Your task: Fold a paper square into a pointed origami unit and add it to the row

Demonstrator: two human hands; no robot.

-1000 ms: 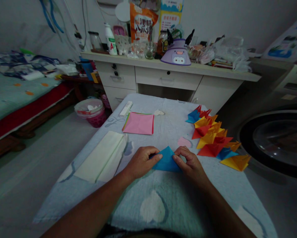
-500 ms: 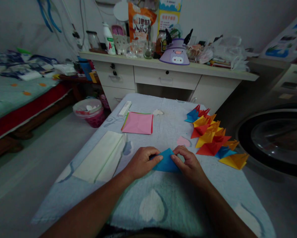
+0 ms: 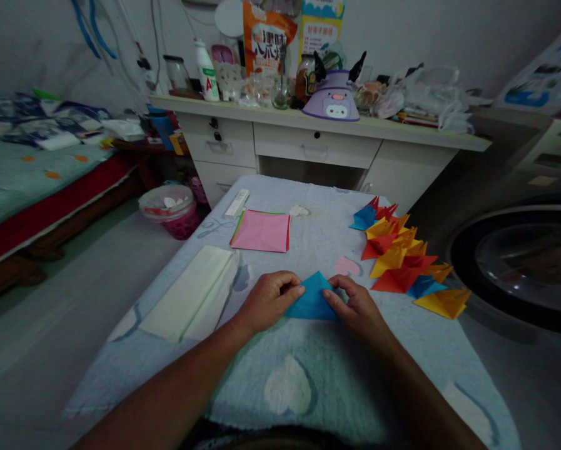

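Note:
A blue sheet of origami paper [image 3: 314, 302], folded to a triangle with its point away from me, is held between both hands just over the cloth-covered table. My left hand [image 3: 271, 300] pinches its left slanting edge between thumb and fingers. On the opposite edge, my right hand [image 3: 356, 305] grips the paper the same way, thumb on top. Beyond my left hand lies a stack of square paper [image 3: 263, 231], pink on top. To the right stand several folded paper cranes [image 3: 404, 262] in red, yellow, orange and blue, close together in a slanting row.
A pale folded packet [image 3: 189, 292] lies on the table's left side, with a small white box [image 3: 237, 204] farther back. Behind the table is a white desk [image 3: 318, 142] carrying jars and a purple visor [image 3: 333, 100]. A washing machine [image 3: 519, 187] stands right, a pink bin [image 3: 177, 219] left.
Both hands and the blue paper have shifted slightly away from me. The left fingers sit a little differently on the edge, and more of the triangle's tip shows.

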